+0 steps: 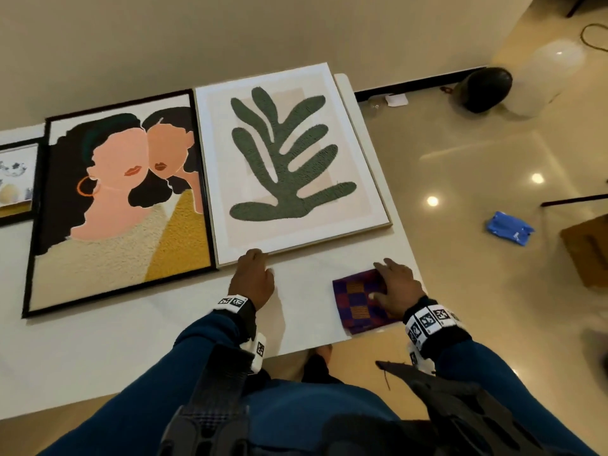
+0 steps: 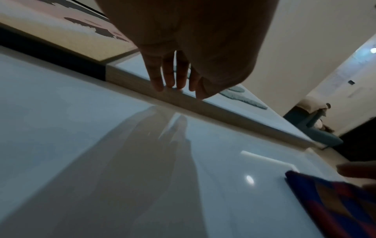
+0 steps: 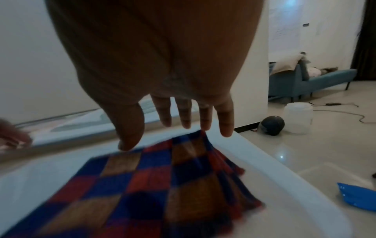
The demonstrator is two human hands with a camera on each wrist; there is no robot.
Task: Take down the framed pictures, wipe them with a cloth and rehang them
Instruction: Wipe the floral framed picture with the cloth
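Three framed pictures lie flat on a white table [image 1: 131,350]. The green leaf picture [image 1: 289,153] in a pale wood frame is at the right. A two-faces picture [image 1: 121,205] in a black frame lies beside it, and a small picture [image 1: 16,179] at the far left. My left hand [image 1: 255,260] touches the near edge of the leaf picture's frame [image 2: 203,104] with straight fingers [image 2: 168,80]. My right hand [image 1: 393,279] is spread over a folded checked cloth [image 1: 355,301] at the table's right front corner. Its fingers [image 3: 185,119] are straight just above the cloth [image 3: 162,185].
The table ends just right of the cloth. On the glossy floor to the right lie a blue packet [image 1: 508,227], a dark helmet [image 1: 487,90], a translucent container [image 1: 539,77] and a cardboard box [image 1: 589,248]. A wall runs behind the table.
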